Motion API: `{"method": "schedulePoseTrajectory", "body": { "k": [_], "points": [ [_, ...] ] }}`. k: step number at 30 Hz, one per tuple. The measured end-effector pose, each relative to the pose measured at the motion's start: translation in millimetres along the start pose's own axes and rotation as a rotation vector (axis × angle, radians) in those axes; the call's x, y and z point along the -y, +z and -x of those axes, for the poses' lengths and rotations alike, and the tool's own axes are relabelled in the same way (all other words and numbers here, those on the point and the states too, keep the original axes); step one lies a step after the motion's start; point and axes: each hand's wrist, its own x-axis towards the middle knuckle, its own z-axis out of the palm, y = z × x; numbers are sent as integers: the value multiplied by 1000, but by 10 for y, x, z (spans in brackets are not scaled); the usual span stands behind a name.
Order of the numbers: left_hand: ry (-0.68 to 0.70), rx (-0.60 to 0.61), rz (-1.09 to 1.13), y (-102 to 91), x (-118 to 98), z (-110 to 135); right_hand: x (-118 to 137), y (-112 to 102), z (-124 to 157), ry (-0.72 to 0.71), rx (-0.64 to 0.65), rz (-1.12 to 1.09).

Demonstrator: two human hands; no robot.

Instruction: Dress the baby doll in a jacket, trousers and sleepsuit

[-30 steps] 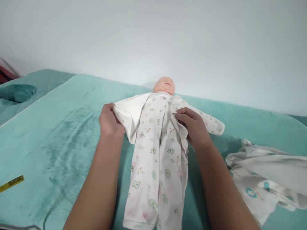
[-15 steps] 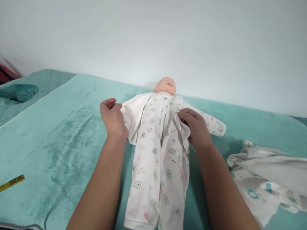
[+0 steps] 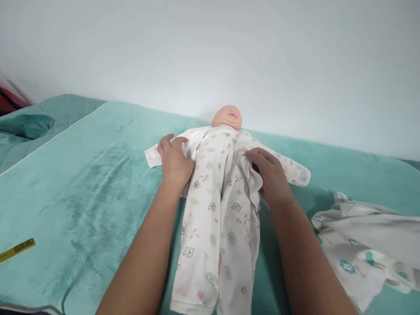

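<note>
A baby doll (image 3: pixel 227 117) lies on its back on a teal blanket (image 3: pixel 82 183), dressed in a white printed sleepsuit (image 3: pixel 216 218). My left hand (image 3: pixel 174 160) rests on the suit's left sleeve near the doll's shoulder, fingers curled lightly over the cloth. My right hand (image 3: pixel 269 177) pinches a fold of the suit's front edge at the doll's chest. The doll's body and limbs are hidden under the fabric.
A second white garment with teal flowers (image 3: pixel 364 245) lies crumpled at the right. A yellow ruler (image 3: pixel 16 250) sits near the blanket's left front edge. A teal pillow (image 3: pixel 26 126) lies at the far left, with a white wall behind.
My left hand let go of the folded-back sleeve and moved right onto the doll's shoulder; the sleeve now lies flat to the left. My right hand has kept its hold.
</note>
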Motion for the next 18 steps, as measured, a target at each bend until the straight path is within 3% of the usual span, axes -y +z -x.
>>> {"method": "schedulePoseTrajectory", "body": {
  "k": [12, 18],
  "points": [
    [130, -9, -105, 28, 114, 9, -11, 4, -15, 11, -5, -23],
    [54, 18, -107, -123, 132, -31, 75, -29, 32, -43, -37, 20]
  ]
}}
